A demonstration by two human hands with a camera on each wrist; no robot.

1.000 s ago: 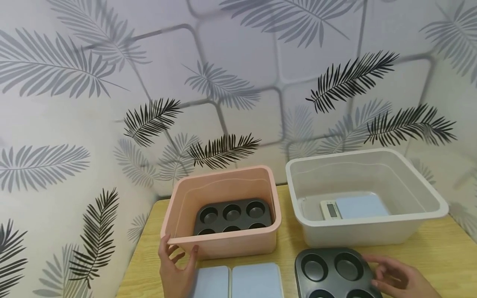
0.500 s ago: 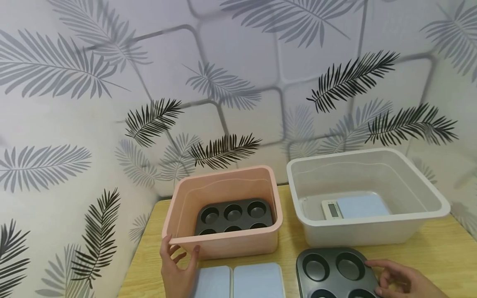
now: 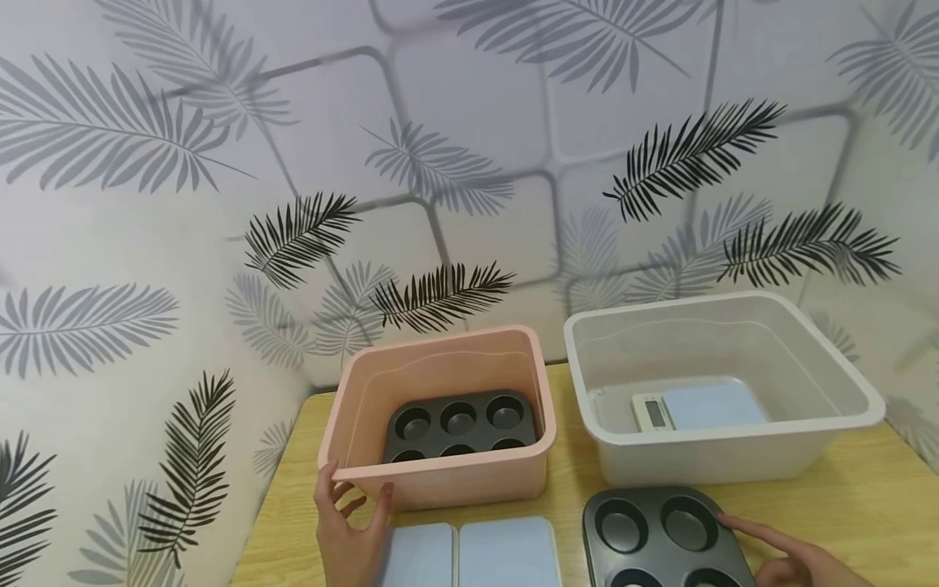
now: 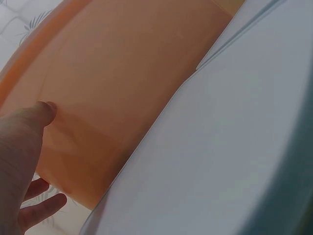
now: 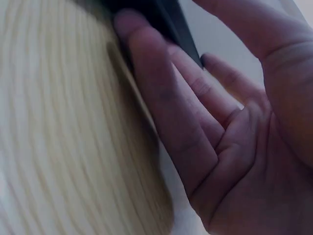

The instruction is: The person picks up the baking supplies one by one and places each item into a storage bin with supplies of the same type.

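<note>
My left hand (image 3: 352, 530) rests at the near left corner of a pink plastic bin (image 3: 469, 485). Its thumb touches the front wall, as the left wrist view also shows, and the index fingertip is at the rim. A dark muffin pan (image 3: 421, 403) lies inside this bin. On the right, a second dark muffin pan (image 3: 655, 542) lies on the table, cut off by the frame's bottom. My right hand (image 3: 803, 562) touches its right edge with an extended index finger. In the right wrist view the fingers lie along the pan's dark edge (image 5: 181, 29).
A white bin (image 3: 719, 461) stands at the back right, with a kitchen scale (image 3: 653, 413) inside. Two flat pale blue rectangles (image 3: 418, 554) lie side by side before the pink bin. The wood-grain table (image 3: 873, 493) meets a leaf-patterned wall (image 3: 469, 122).
The right hand has drawn slightly right and down; its thumb has left the pan's edge while the index finger stays there. The left hand, bins and pans look unchanged.
</note>
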